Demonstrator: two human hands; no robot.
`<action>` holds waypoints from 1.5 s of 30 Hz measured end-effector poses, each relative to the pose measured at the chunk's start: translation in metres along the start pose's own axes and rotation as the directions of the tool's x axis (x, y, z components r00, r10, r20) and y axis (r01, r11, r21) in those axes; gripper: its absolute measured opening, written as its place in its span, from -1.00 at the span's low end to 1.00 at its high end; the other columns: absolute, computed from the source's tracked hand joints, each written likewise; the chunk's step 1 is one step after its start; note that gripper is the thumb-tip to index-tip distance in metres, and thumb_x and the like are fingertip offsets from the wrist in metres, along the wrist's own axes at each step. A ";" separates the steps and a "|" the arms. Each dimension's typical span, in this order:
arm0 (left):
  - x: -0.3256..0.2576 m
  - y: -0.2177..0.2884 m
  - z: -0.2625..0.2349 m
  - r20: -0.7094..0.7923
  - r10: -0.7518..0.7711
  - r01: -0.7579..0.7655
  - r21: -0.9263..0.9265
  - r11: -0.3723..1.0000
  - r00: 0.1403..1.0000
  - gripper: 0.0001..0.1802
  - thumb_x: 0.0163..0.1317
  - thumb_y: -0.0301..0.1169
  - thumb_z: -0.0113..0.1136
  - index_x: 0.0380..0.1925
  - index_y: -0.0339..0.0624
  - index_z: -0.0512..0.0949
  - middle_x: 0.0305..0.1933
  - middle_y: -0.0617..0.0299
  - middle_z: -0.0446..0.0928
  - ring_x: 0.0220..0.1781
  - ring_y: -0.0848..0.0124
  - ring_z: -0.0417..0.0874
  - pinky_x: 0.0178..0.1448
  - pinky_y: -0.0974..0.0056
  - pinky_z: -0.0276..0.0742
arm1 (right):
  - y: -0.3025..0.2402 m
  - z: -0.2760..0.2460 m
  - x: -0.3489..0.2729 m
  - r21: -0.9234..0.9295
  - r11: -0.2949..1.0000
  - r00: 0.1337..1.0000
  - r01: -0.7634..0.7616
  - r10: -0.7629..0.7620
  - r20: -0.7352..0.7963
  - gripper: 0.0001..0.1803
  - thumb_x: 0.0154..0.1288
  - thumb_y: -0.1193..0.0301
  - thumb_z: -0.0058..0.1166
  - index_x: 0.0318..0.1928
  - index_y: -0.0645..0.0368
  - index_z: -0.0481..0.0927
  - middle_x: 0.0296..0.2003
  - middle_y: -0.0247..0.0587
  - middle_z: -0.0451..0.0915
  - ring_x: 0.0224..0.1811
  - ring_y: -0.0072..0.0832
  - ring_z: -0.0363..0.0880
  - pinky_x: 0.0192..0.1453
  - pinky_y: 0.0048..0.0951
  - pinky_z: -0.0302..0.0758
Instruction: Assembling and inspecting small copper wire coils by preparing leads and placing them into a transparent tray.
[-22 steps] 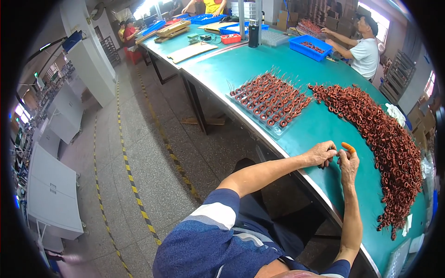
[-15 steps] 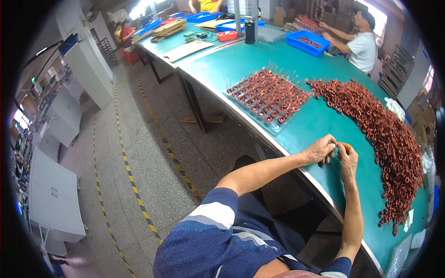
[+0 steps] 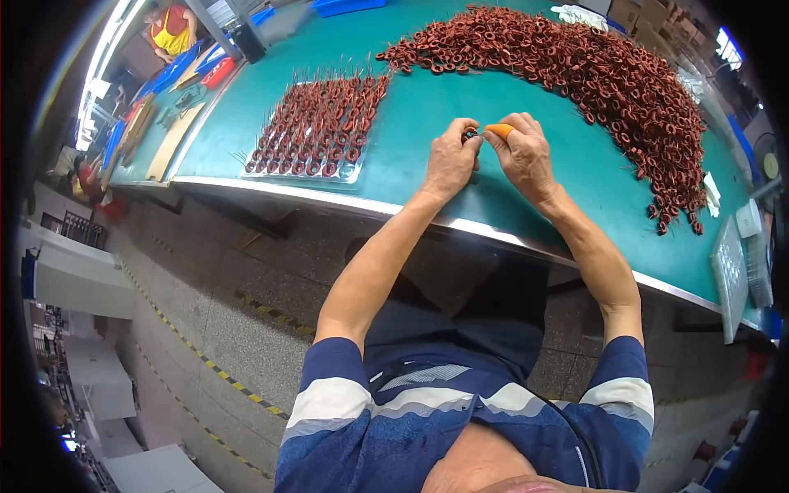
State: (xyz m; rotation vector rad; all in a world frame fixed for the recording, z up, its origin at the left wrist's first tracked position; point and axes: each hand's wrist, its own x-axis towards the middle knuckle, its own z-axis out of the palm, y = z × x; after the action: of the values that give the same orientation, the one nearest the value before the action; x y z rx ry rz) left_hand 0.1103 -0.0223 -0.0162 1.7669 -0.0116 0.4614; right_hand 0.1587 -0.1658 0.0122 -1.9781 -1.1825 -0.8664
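Observation:
Over the near edge of the green table [image 3: 419,107], my two hands work close together. My left hand [image 3: 449,160] is closed with its fingers pinched on a small dark ring coil [image 3: 469,134], mostly covered by the fingertips. Beside it, my right hand [image 3: 526,156] has thumb and forefinger pressed together at the coil, an orange finger cot [image 3: 499,130] on one finger. Whatever lies between the right fingertips is too small to make out. To the left, a clear plastic tray [image 3: 350,175] carries rows of red-brown wire-wound ring coils [image 3: 316,123] with upright leads.
A big curved pile of loose ring coils [image 3: 575,66] spreads from the far middle to the right. Clear trays [image 3: 730,271] and a white roll [image 3: 749,218] stand at the right edge. Far left are a dark cylinder [image 3: 248,41], a red bin [image 3: 218,72] and a person in a yellow apron [image 3: 173,31].
My view has turned toward the right, so the table front now runs across the picture. Both hands remain close together, with the coil now showing between the left fingertips.

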 end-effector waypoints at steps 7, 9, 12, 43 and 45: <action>0.001 0.008 -0.012 0.150 -0.014 0.045 -0.200 0.979 0.989 -0.76 0.32 -0.48 0.02 -0.04 -0.30 0.47 -0.52 0.28 0.48 -0.55 0.53 0.53 -0.51 0.41 0.45 | 0.003 -0.002 0.001 0.009 1.000 0.999 0.011 -0.011 -0.048 -0.89 0.23 0.39 0.20 -0.32 0.17 0.65 -0.36 -0.27 0.55 -0.27 -0.30 0.49 -0.17 -0.29 0.42; -0.002 0.009 -0.014 0.157 -0.049 0.093 -0.288 0.953 0.986 -0.77 0.35 -0.46 0.00 -0.03 -0.28 0.46 -0.52 0.31 0.43 -0.55 0.53 0.51 -0.50 0.41 0.45 | 0.004 -0.002 0.001 0.178 0.961 0.977 -0.212 0.210 0.031 -0.86 0.23 0.36 0.22 -0.28 0.16 0.68 -0.34 -0.26 0.57 -0.25 -0.30 0.51 -0.17 -0.30 0.46; -0.003 0.013 -0.014 0.184 -0.080 0.137 -0.319 0.938 0.980 -0.80 0.42 -0.41 -0.03 -0.04 -0.26 0.43 -0.47 0.33 0.39 -0.51 0.56 0.44 -0.46 0.43 0.40 | 0.009 -0.001 0.000 0.191 0.952 0.971 -0.239 0.236 0.038 -0.84 0.22 0.34 0.23 -0.25 0.14 0.69 -0.34 -0.26 0.58 -0.24 -0.30 0.52 -0.15 -0.31 0.48; 0.000 0.030 -0.006 0.132 0.057 0.018 -0.506 0.863 0.990 -0.70 0.42 -0.43 -0.01 0.04 -0.36 0.26 -0.34 0.18 0.48 -0.40 0.47 0.57 -0.32 0.36 0.57 | 0.027 0.005 -0.001 0.667 0.112 0.634 -0.737 0.457 0.624 -0.57 0.44 0.08 -0.01 -0.11 0.23 0.61 -0.34 -0.34 0.64 -0.32 -0.63 0.57 -0.19 -0.58 0.45; -0.001 0.029 -0.004 0.143 0.059 0.019 -0.490 0.871 0.988 -0.71 0.42 -0.44 -0.01 0.04 -0.36 0.28 -0.34 0.18 0.48 -0.41 0.48 0.56 -0.33 0.37 0.57 | 0.028 0.008 -0.003 0.683 0.125 0.663 -0.719 0.419 0.621 -0.58 0.45 0.08 -0.02 -0.14 0.24 0.61 -0.37 -0.33 0.65 -0.36 -0.63 0.57 -0.20 -0.59 0.45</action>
State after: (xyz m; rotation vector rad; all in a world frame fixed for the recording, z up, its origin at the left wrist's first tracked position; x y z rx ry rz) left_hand 0.1009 -0.0262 0.0117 1.2934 -0.2386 0.3008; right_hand 0.1848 -0.1713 -0.0003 -1.3291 -0.5884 0.5163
